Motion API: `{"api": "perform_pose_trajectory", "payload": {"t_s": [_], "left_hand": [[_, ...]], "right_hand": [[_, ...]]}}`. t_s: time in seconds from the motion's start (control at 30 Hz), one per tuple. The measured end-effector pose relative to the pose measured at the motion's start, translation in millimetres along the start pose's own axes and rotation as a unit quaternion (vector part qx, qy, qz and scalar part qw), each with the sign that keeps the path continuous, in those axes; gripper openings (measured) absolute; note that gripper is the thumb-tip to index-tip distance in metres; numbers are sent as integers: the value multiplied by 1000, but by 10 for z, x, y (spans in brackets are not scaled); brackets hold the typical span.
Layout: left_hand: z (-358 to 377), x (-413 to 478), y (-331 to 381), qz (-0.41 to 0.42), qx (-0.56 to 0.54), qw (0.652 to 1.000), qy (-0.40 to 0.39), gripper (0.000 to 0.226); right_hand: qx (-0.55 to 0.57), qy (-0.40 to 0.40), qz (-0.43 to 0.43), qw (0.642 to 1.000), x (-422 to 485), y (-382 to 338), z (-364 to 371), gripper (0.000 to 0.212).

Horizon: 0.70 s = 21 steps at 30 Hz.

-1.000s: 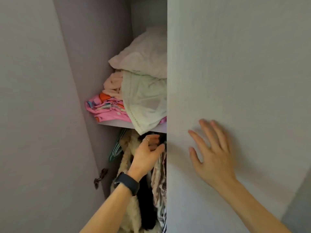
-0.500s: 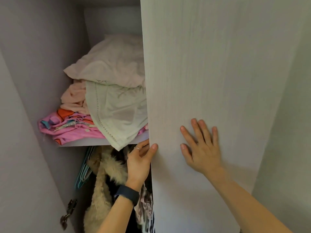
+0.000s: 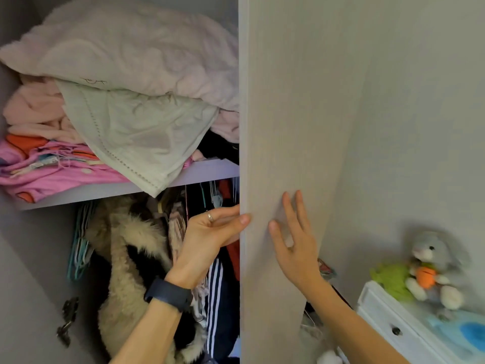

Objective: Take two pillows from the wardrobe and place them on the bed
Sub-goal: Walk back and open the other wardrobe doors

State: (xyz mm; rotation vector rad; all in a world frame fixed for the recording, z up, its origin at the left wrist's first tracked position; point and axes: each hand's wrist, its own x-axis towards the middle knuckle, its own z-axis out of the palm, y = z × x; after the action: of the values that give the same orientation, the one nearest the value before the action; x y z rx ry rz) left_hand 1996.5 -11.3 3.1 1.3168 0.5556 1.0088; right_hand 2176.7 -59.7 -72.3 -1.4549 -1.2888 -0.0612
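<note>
Wardrobe shelf (image 3: 110, 191) heaped with soft things, its door (image 3: 288, 127) only partly open.

At 10 o'clock the pink pillow (image 3: 136, 48) lies on top of the heap, with a pale green pillowcase (image 3: 136, 132) hanging over the shelf edge at 9 o'clock. At 6 o'clock the left hand (image 3: 210, 237) has its fingers (image 3: 245, 219) curled on the door edge; the right hand (image 3: 296, 248) lies flat and spread on the door face. I think a pull on the pillow may drag the folded clothes (image 3: 52, 164) down with it, and the door still covers its right end.
</note>
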Motion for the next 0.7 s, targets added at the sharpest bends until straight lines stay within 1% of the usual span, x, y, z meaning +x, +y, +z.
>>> {"api": "perform_pose_trajectory", "payload": {"t_s": [0.1, 0.2, 0.3, 0.37, 0.43, 0.5, 0.53, 0.57, 0.6, 0.63, 0.67, 0.7], "left_hand": [[180, -146, -29, 5, 10, 999, -48, 30], [401, -244, -63, 36, 12, 995, -92, 27], [657, -361, -158, 73, 5, 988, -138, 27], [851, -447, -251, 113, 23, 978, -172, 31], [1044, -501, -351, 165, 74, 962, -205, 36], [1232, -509, -420, 252, 173, 925, -227, 46], [1327, -496, -450, 295, 218, 899, -238, 53], [1422, -470, -481, 333, 263, 870, -251, 61], [1518, -429, -526, 373, 312, 833, -263, 69], [1610, -374, -587, 414, 368, 787, -270, 78], [1705, -314, -651, 445, 423, 739, -277, 86], [1794, -247, -716, 461, 468, 700, -281, 93]], "right_hand": [[105, -23, 112, 988, -550, -139, -182, 61], [164, 3, 161, 973, -913, -240, -387, 57], [171, 26, 188, 967, -1112, -266, -644, 49], [189, 73, 219, 954, -1242, -296, -850, 50], [216, 139, 244, 935, -1357, -354, -1064, 42], [197, 191, 237, 932, -1448, -382, -1258, 29], [182, 209, 235, 931, -1486, -375, -1350, 25], [169, 223, 238, 930, -1504, -372, -1431, 26], [149, 232, 239, 931, -1521, -332, -1506, 31], [127, 242, 239, 932, -1524, -305, -1571, 35], [94, 253, 238, 933, -1524, -251, -1632, 37], [63, 267, 239, 931, -1515, -200, -1686, 38]]}}
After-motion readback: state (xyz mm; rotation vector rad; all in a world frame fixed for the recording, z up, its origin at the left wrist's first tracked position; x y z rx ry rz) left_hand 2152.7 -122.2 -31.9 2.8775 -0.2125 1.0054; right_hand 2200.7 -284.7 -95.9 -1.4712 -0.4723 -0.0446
